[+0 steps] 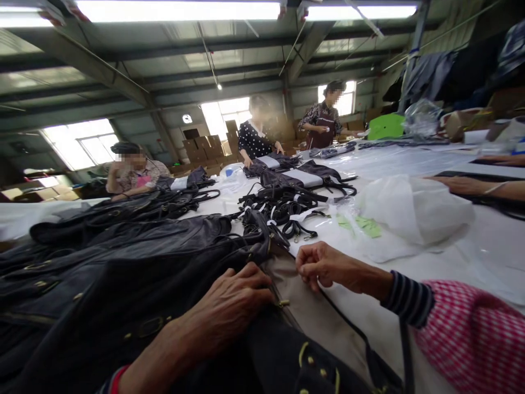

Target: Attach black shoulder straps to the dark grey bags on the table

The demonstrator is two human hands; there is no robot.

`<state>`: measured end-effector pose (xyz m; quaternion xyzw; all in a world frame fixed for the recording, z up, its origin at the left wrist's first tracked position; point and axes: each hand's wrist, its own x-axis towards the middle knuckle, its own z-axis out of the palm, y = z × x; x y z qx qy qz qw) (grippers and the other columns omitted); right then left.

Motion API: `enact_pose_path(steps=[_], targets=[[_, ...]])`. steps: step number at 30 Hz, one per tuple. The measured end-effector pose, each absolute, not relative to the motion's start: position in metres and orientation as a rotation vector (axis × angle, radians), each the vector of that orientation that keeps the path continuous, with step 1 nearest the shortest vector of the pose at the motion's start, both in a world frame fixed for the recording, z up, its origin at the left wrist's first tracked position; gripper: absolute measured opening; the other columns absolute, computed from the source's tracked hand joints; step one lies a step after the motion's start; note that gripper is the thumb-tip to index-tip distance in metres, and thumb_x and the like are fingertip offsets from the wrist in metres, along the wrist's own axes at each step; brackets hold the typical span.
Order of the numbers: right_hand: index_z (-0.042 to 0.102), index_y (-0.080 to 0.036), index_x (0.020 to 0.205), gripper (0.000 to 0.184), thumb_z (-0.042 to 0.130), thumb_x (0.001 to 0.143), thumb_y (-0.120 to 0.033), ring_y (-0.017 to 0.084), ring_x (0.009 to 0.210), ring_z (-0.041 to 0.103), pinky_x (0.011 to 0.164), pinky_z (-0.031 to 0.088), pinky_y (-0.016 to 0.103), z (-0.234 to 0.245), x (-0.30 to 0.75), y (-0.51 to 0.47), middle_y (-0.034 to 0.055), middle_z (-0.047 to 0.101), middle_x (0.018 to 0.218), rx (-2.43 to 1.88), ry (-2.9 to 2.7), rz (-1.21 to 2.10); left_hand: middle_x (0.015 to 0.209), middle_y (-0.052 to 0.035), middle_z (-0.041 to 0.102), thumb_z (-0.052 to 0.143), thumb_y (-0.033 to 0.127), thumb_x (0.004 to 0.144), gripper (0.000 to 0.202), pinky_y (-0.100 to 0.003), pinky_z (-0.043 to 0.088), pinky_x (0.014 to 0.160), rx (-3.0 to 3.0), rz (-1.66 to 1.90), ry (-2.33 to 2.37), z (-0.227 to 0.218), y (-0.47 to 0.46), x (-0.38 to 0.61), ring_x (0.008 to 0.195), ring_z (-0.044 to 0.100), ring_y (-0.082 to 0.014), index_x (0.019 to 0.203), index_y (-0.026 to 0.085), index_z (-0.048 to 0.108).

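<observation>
A black leather bag [135, 273] lies open in front of me on the white table [484, 241], its tan lining [311, 317] showing. My left hand [229, 301] rests on the bag's rim next to a brass zipper pull [284, 302], fingers curled down onto the leather. My right hand [322, 265] sits just right of it over the lining edge, fingers pinched together on something too small to make out. A striped cuff and pink checked sleeve [471, 334] cover my right arm.
More black bags [123, 216] are piled at the left, and a heap of black straps [283, 210] lies mid-table. White plastic wrapping [410, 210] and green tags [367, 225] lie to the right. Three people work at the far side; another person's forearm [479, 187] rests at right.
</observation>
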<state>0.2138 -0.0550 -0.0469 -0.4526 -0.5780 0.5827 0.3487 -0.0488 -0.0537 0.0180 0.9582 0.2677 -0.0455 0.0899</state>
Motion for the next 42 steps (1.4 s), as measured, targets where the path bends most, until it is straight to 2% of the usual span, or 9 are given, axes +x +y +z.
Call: enact_pose_path(steps=[2,8,12,18,24,30,34,37,42], targets=[[0.058,-0.017,0.079,0.01,0.061,0.073,-0.023,0.007,0.046,0.055,0.038,0.023,0.016,-0.043,0.224,-0.057,-0.0023,0.064,0.063,-1.27,-1.533,1.407,0.122,0.0046,0.064,0.052,0.031,0.103,0.016,-0.031,0.035,0.087,2.876,-0.143,0.803,0.014,-0.054,-0.05,0.112,0.053,-0.0198,0.104,0.032,0.068],[0.064,-0.015,0.074,0.027,0.068,0.081,-0.041,0.01,0.049,0.056,0.044,0.036,0.02,-0.034,0.243,-0.068,-0.0012,0.06,0.06,-1.415,-1.929,1.19,0.128,0.0046,0.062,0.052,0.027,0.103,0.021,-0.032,0.035,0.084,2.933,-0.115,0.748,0.005,-0.051,-0.054,0.114,0.052,-0.0197,0.112,0.037,0.068],[0.062,-0.015,0.069,0.016,0.068,0.076,-0.028,0.01,0.043,0.049,0.04,0.031,0.02,-0.037,0.23,-0.072,-0.0031,0.054,0.05,-1.585,-2.002,1.15,0.126,0.003,0.063,0.055,0.029,0.101,0.022,-0.031,0.037,0.086,2.928,-0.088,0.737,0.003,-0.047,-0.053,0.116,0.051,-0.0205,0.117,0.038,0.068],[0.058,-0.017,0.065,0.012,0.056,0.076,-0.022,0.011,0.042,0.05,0.041,0.033,0.021,-0.046,0.232,-0.068,-0.0018,0.057,0.053,-1.517,-1.943,1.265,0.11,0.0007,0.067,0.047,0.031,0.105,0.023,-0.031,0.038,0.088,2.874,-0.108,0.802,0.015,-0.052,-0.048,0.104,0.054,-0.0191,0.104,0.026,0.07],[0.056,-0.017,0.065,0.017,0.056,0.082,-0.016,0.011,0.056,0.047,0.055,0.031,0.023,-0.037,0.219,-0.069,-0.0032,0.052,0.058,-1.421,-2.029,0.708,0.107,0.0016,0.066,0.047,0.025,0.105,0.02,-0.03,0.037,0.086,2.878,-0.192,0.862,0.021,-0.058,-0.044,0.102,0.053,-0.0183,0.096,0.023,0.065],[0.06,-0.017,0.076,0.011,0.057,0.086,-0.014,0.012,0.063,0.053,0.06,0.036,0.022,-0.053,0.168,-0.055,-0.0018,0.061,0.068,-1.101,-1.914,0.907,0.118,0.0044,0.066,0.049,0.036,0.105,0.016,-0.034,0.034,0.093,2.873,-0.183,0.871,0.022,-0.058,-0.038,0.113,0.05,-0.0196,0.104,0.028,0.063],[0.058,-0.016,0.079,0.013,0.057,0.091,-0.014,0.011,0.063,0.048,0.063,0.033,0.024,-0.077,0.156,-0.053,-0.0023,0.058,0.07,-1.101,-1.993,0.703,0.097,0.0015,0.065,0.039,0.039,0.108,0.033,-0.036,0.033,0.09,2.876,-0.249,0.89,0.029,-0.055,-0.035,0.102,0.05,-0.0197,0.087,0.023,0.06],[0.059,-0.017,0.077,0.015,0.059,0.091,-0.014,0.01,0.063,0.048,0.061,0.031,0.023,-0.081,0.16,-0.053,-0.0038,0.056,0.069,-1.037,-1.957,0.738,0.092,0.0012,0.062,0.035,0.04,0.108,0.038,-0.035,0.033,0.088,2.84,-0.241,0.884,0.032,-0.056,-0.037,0.097,0.049,-0.0188,0.082,0.021,0.056],[0.062,-0.016,0.072,0.014,0.062,0.086,-0.012,0.011,0.065,0.051,0.062,0.034,0.022,-0.075,0.165,-0.052,-0.0041,0.057,0.066,-0.984,-1.87,0.94,0.107,0.0013,0.062,0.046,0.034,0.105,0.019,-0.037,0.032,0.086,2.86,-0.28,0.987,0.023,-0.067,-0.04,0.105,0.048,-0.0205,0.099,0.027,0.063]])
